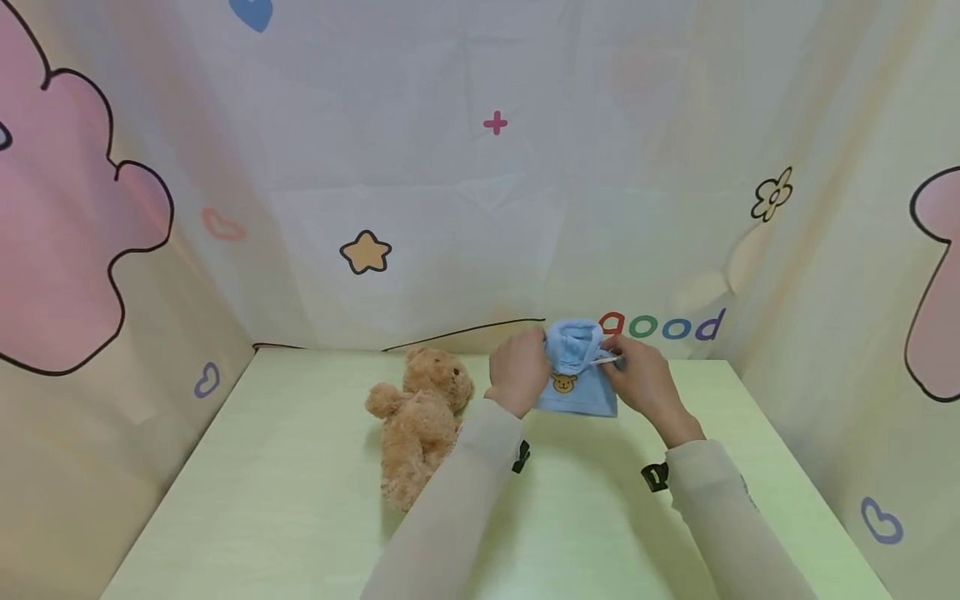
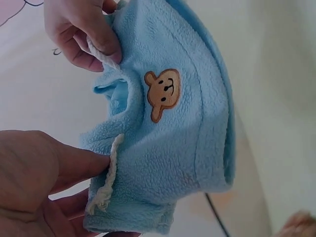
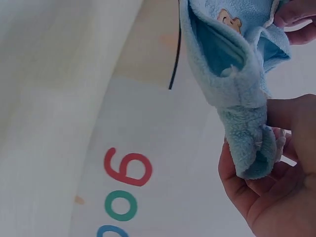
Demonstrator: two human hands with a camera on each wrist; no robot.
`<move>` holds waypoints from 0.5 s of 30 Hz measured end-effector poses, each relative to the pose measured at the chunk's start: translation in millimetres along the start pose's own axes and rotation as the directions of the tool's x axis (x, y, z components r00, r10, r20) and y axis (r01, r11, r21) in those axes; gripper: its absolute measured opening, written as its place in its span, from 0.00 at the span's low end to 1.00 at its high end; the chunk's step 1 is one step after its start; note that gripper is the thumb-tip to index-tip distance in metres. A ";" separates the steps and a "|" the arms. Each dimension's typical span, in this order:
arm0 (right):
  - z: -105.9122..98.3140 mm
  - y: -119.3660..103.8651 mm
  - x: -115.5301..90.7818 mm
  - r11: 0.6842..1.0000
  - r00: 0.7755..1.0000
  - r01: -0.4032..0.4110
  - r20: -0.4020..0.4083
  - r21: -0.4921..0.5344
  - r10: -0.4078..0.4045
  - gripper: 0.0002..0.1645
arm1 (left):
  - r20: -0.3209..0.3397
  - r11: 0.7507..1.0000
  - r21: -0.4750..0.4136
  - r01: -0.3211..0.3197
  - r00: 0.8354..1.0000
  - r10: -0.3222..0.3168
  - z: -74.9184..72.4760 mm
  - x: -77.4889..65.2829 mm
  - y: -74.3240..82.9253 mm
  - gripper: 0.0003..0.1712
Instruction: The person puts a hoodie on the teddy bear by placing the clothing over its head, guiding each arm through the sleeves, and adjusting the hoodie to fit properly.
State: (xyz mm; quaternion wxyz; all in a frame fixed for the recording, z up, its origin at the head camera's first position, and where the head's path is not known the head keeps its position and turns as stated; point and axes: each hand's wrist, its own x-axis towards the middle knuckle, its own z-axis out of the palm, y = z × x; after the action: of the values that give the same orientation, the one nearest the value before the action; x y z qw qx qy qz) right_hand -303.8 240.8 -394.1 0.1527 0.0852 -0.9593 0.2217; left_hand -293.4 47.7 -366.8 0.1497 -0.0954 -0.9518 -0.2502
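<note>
Between both hands hangs a small light-blue fleece hoodie, with a brown bear-face patch on its front and white braided drawstrings. My left hand grips one shoulder side, its thumb over a drawstring in the left wrist view. The other side is pinched by my right hand, near a sleeve that shows in the right wrist view. The hoodie's bottom opening gapes in that same view. To the left of my left hand, a tan plush teddy bear lies on the table.
A pale green table spreads under the arms. Printed cloth walls with hearts, a star and the word "good" enclose its back and sides. Black clips show by the wrists.
</note>
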 end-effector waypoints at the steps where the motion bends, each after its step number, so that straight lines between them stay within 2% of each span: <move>1: -1.6 -2.7 0.4 1.000 1.000 0.005 -0.007 0.009 -0.005 0.17 | 0.008 1.000 0.017 -0.005 1.000 0.005 -4.9 0.9 -0.2 0.07; 5: -6.3 -12.2 1.8 0.999 0.998 0.029 -0.052 0.041 -0.026 0.17 | 0.025 0.999 0.045 -0.019 1.000 0.018 -22.8 3.4 -2.1 0.10; 9: -8.6 -19.3 5.1 0.997 0.994 0.049 -0.105 0.054 -0.043 0.14 | 0.031 0.996 0.058 -0.062 0.998 0.060 -36.9 5.4 -6.0 0.15; 15: -10.8 -27.8 12.2 0.993 0.984 0.093 -0.158 0.072 -0.081 0.13 | 0.067 0.987 0.101 -0.126 0.991 0.120 -50.9 9.0 -16.4 0.12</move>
State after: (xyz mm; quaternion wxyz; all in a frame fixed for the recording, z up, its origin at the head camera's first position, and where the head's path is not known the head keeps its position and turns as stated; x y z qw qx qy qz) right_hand -306.1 219.8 -369.7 0.2327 0.1157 -0.9305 0.2583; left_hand -294.0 8.9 -328.8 0.1407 -0.1536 -0.9600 -0.1870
